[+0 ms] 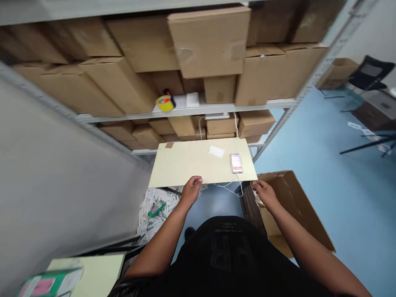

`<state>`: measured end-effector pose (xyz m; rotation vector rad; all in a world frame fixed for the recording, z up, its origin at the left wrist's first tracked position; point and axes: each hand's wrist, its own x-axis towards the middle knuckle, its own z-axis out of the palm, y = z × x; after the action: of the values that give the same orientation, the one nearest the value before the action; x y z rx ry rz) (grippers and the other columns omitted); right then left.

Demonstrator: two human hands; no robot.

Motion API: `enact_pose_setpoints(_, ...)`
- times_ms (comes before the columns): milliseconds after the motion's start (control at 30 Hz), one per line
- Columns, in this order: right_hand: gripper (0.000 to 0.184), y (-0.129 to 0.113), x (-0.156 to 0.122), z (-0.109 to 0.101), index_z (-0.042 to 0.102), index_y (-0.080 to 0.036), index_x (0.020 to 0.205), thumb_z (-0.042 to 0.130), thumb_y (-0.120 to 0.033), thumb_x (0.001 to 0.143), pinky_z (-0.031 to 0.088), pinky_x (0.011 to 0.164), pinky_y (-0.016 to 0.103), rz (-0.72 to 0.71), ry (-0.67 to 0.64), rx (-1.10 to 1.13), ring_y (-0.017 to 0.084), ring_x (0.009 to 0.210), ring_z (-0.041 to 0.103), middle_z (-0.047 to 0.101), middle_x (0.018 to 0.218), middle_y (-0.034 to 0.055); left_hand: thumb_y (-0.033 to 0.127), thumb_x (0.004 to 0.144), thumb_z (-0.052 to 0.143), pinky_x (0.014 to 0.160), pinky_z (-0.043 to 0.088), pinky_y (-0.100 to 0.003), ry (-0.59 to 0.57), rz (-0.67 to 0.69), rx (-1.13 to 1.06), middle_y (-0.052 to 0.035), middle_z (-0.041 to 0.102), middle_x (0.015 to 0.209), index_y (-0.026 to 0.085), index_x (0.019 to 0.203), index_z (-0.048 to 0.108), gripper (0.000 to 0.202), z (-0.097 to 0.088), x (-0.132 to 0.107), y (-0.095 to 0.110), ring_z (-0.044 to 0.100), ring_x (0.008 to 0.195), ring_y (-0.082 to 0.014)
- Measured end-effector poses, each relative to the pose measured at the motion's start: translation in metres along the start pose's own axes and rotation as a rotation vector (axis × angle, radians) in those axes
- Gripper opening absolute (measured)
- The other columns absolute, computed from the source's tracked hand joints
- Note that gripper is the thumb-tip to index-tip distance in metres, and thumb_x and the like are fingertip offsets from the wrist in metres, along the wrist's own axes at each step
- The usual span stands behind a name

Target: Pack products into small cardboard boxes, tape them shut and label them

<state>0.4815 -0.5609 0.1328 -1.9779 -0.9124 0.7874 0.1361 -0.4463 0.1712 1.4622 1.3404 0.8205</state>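
Observation:
A small table with a pale yellow top (185, 163) stands in front of me. My left hand (192, 190) is at the middle of its front edge, fingers curled together. At the front right corner is my right hand (265, 194), its fingers bent and pinched together. I cannot make out anything in either hand. On the tabletop lie a phone (236, 163) with a white cable (240, 185) running over the front edge, a white slip of paper (216, 151) and a small brown piece (169, 145) near the back left corner.
Metal shelving (192, 110) with many cardboard boxes (213, 43) rises behind the table; a yellow tape roll (165, 103) lies on it. An open carton (305, 210) stands right, white strips (148, 227) lie below left. A green-and-pink pack (43, 285) is lower left.

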Motion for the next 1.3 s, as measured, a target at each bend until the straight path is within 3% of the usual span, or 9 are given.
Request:
enact_pose_setpoints(200, 0.04, -0.04, -0.013, 0.086, 0.073, -0.022, 0.095, 0.06, -0.056, 0.079, 0.051, 0.077, 0.038, -0.044, -0.235, -0.051, 0.027, 0.083, 0.069, 0.074, 0.085, 0.0047, 0.056, 0.09, 0.057, 0.097, 0.05, -0.038, 0.175, -0.036, -0.062, -0.0076, 0.074, 0.108, 0.02, 0.107, 0.069, 0.041, -0.09, -0.052, -0.06, 0.068, 0.104, -0.0251)
enact_pose_setpoints(433, 0.04, -0.094, -0.059, 0.2, 0.072, -0.022, 0.101, 0.061, -0.055, 0.081, 0.053, 0.081, 0.038, -0.108, -0.338, 0.0, 0.025, 0.087, 0.07, 0.076, 0.099, 0.0064, 0.052, 0.091, 0.056, 0.098, 0.05, -0.038, 0.311, -0.118, -0.082, -0.0076, 0.074, 0.109, 0.02, 0.108, 0.069, 0.038, -0.198, -0.108, -0.114, 0.067, 0.106, -0.0252)
enact_pose_setpoints(600, 0.042, -0.132, -0.091, 0.265, 0.072, -0.023, 0.102, 0.064, -0.058, 0.08, 0.055, 0.081, 0.038, -0.147, -0.416, 0.014, 0.026, 0.09, 0.072, 0.077, 0.097, 0.0062, 0.05, 0.091, 0.056, 0.094, 0.051, -0.036, 0.379, -0.14, -0.123, -0.0076, 0.073, 0.11, 0.02, 0.107, 0.068, 0.036, -0.255, -0.136, -0.144, 0.067, 0.106, -0.0246)
enact_pose_setpoints(733, 0.042, -0.157, -0.101, 0.302, 0.073, -0.023, 0.1, 0.067, -0.058, 0.08, 0.056, 0.079, 0.037, -0.167, -0.515, -0.018, 0.028, 0.095, 0.073, 0.078, 0.104, 0.0077, 0.046, 0.091, 0.057, 0.093, 0.051, -0.036, 0.456, -0.17, -0.141, -0.0069, 0.073, 0.108, 0.02, 0.105, 0.068, 0.032, -0.281, -0.151, -0.163, 0.067, 0.102, -0.0231)
enact_pose_setpoints(867, 0.043, -0.178, -0.089, 0.347, 0.073, -0.021, 0.102, 0.069, -0.057, 0.079, 0.058, 0.08, 0.039, -0.172, -0.644, -0.09, 0.029, 0.095, 0.074, 0.078, 0.105, 0.0096, 0.044, 0.092, 0.057, 0.09, 0.052, -0.035, 0.567, -0.255, -0.176, -0.0078, 0.073, 0.107, 0.019, 0.107, 0.068, 0.032, -0.295, -0.161, -0.174, 0.067, 0.099, -0.0227)
enact_pose_setpoints(1000, 0.044, -0.202, -0.073, 0.416, 0.073, -0.02, 0.103, 0.069, -0.057, 0.078, 0.059, 0.079, 0.038, -0.191, -0.816, -0.137, 0.028, 0.093, 0.075, 0.078, 0.103, 0.0097, 0.041, 0.091, 0.057, 0.089, 0.052, -0.034, 0.711, -0.353, -0.186, -0.0062, 0.073, 0.105, 0.02, 0.106, 0.068, 0.028, -0.309, -0.172, -0.18, 0.068, 0.098, -0.0217)
enact_pose_setpoints(1133, 0.046, -0.227, -0.073, 0.493, 0.072, -0.021, 0.103, 0.067, -0.06, 0.08, 0.059, 0.08, 0.037, -0.273, -1.059, -0.203, 0.027, 0.091, 0.074, 0.078, 0.101, 0.0094, 0.037, 0.092, 0.057, 0.09, 0.051, -0.033, 0.89, -0.465, -0.162, -0.006, 0.074, 0.105, 0.02, 0.104, 0.068, 0.024, -0.32, -0.185, -0.184, 0.068, 0.101, -0.0216)
enact_pose_setpoints(1300, 0.047, -0.253, -0.089, 0.57, 0.072, -0.02, 0.102, 0.067, -0.059, 0.078, 0.057, 0.08, 0.036, -0.404, -1.373, -0.336, 0.026, 0.088, 0.074, 0.078, 0.097, 0.0081, 0.036, 0.091, 0.059, 0.09, 0.052, -0.032, 1.151, -0.616, -0.174, -0.006, 0.073, 0.106, 0.02, 0.107, 0.066, 0.023, -0.316, -0.203, -0.181, 0.068, 0.1, -0.0203)
